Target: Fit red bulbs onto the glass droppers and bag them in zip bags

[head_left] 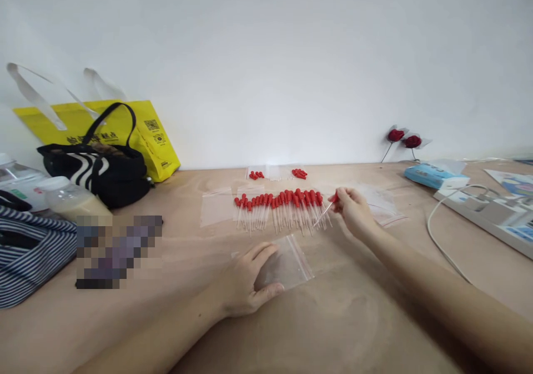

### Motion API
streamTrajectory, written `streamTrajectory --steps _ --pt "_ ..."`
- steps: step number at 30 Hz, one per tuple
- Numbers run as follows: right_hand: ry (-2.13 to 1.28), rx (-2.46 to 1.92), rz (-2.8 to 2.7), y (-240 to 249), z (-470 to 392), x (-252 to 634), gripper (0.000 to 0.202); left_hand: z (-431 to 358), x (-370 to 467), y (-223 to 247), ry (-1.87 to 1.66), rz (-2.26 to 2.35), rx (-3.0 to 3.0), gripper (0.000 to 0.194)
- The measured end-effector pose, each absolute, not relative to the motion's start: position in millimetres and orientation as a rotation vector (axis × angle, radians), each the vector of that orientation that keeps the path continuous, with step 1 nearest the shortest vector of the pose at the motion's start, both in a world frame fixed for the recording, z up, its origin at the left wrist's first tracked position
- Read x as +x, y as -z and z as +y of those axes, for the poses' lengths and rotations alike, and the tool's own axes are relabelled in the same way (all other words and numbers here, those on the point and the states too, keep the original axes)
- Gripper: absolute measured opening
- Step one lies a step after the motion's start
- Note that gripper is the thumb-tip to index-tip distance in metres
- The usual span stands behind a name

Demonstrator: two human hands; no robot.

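My right hand (352,210) pinches a glass dropper (326,212) by its red bulb, its thin clear tube slanting down to the left. Just beside it lies a row of several red-bulbed droppers (287,199), tubes toward me. My left hand (247,279) rests on a clear zip bag (289,263), thumb and fingers apart, covering the bag's left part. More clear bags lie near the row: one at its left (216,207) and some at its right (381,204), partly behind my right hand.
Against the wall are clear bags with small red pieces (300,173). At left stand a yellow bag (160,146), a black bag (112,174), bottles (70,199) and a striped bag (37,252). To the right are a blue tissue pack (433,176), a power strip (491,218) with a white cable, and red roses (395,134).
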State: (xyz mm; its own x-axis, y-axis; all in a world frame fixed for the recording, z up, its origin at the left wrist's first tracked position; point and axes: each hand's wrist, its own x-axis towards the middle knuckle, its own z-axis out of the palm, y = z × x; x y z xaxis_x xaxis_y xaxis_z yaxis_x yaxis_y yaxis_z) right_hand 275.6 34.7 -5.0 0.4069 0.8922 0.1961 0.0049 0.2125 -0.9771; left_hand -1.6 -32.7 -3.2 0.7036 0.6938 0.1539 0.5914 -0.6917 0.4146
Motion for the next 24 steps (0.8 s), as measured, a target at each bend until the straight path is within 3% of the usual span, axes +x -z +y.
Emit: streamTrajectory --steps 4,16,24 --pt "-0.956 -1.105 -0.917 22 -3 257 0.037 -33 -1 4 -0.449 1.02 2.567 0.055" --pt "-1.184 -1.031 -0.827 26 -22 239 0.039 -30 3 7 -0.452 0.983 2.583 0.057" --pt "-1.375 -1.045 -1.397 21 -34 244 0.036 -23 20 3 -0.489 0.845 2.583 0.056"
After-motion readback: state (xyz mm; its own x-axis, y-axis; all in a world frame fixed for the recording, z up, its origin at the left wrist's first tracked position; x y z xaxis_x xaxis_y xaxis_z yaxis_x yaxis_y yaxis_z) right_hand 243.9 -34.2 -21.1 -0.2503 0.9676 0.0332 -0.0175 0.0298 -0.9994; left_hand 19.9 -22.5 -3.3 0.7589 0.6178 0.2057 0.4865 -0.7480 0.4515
